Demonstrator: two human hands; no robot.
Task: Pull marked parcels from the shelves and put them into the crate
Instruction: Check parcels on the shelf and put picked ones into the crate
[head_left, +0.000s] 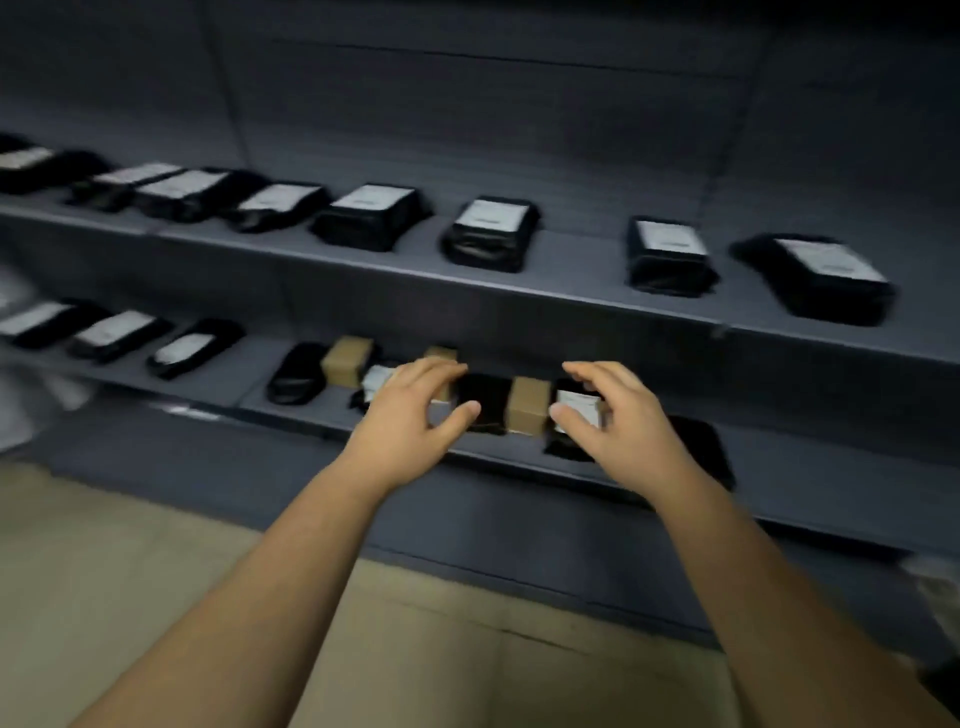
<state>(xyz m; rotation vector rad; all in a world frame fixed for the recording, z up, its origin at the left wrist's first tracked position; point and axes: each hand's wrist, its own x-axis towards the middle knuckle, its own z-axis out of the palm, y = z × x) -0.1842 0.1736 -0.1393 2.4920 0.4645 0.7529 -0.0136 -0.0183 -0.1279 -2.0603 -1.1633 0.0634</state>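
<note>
Hands reach to the lower shelf (244, 370) at frame centre: left hand (415, 410) spread, thumb and fingers apart over a black parcel (375, 382); right hand (613, 426) likewise spread around a white-labelled parcel (574, 408) beside a brown box (529, 405); blur hides whether either hand touches
</note>
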